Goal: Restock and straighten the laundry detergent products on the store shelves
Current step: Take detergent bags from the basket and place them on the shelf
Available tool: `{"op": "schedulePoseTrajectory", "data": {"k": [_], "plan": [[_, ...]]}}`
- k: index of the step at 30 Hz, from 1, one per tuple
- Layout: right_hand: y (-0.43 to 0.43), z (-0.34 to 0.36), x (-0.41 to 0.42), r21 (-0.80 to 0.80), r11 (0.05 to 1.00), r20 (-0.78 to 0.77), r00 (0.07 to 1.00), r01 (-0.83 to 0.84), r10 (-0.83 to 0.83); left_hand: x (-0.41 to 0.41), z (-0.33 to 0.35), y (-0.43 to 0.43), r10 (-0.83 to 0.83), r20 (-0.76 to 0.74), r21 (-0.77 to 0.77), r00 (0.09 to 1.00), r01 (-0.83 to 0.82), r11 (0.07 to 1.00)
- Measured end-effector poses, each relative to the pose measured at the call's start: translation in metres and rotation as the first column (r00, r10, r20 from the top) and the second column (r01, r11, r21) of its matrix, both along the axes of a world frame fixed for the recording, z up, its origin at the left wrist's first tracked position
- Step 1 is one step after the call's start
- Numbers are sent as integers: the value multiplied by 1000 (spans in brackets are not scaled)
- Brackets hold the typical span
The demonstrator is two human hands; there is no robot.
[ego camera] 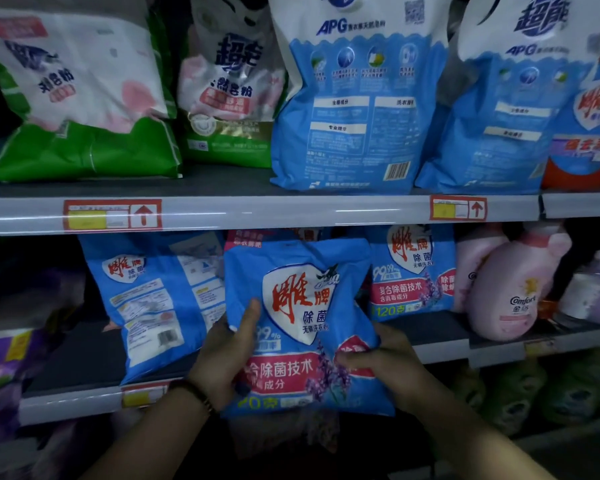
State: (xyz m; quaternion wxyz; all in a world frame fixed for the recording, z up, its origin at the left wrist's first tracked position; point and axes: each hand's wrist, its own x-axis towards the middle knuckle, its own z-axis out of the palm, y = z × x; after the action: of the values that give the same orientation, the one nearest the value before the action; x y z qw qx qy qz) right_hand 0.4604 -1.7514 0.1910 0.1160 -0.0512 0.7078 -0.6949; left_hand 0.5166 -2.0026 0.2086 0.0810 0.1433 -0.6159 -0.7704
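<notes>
I hold a blue detergent powder bag (298,306) with a red-and-white shield logo in front of the middle shelf (440,351). My left hand (227,348) grips its lower left edge, thumb on the front. My right hand (381,362) pinches its lower right side. The bag stands upright, front facing me, its bottom below the shelf lip. A matching bag (153,303) leans to the left with its back showing. Another matching bag (413,268) stands behind on the right, front out.
The upper shelf (257,213) carries green-and-white powder bags (80,98) on the left and tall blue-and-white bags (354,98) on the right. Pink softener bottles (510,289) lean at the right of the middle shelf. Purple packs (4,368) sit at the far left.
</notes>
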Motion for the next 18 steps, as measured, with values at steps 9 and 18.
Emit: {"op": "schedulePoseTrajectory", "data": {"k": [9, 18], "plan": [[-16, -10, -70, -20, 998, -119, 991, 66, -68, -53, -32, -28, -161, -57, -312, 985, 136, 940], [-45, -36, -167, 461, 857, -362, 931, 230, -55, -143, -35, -27, 142, -123, -537, 982, -186, 823]]}}
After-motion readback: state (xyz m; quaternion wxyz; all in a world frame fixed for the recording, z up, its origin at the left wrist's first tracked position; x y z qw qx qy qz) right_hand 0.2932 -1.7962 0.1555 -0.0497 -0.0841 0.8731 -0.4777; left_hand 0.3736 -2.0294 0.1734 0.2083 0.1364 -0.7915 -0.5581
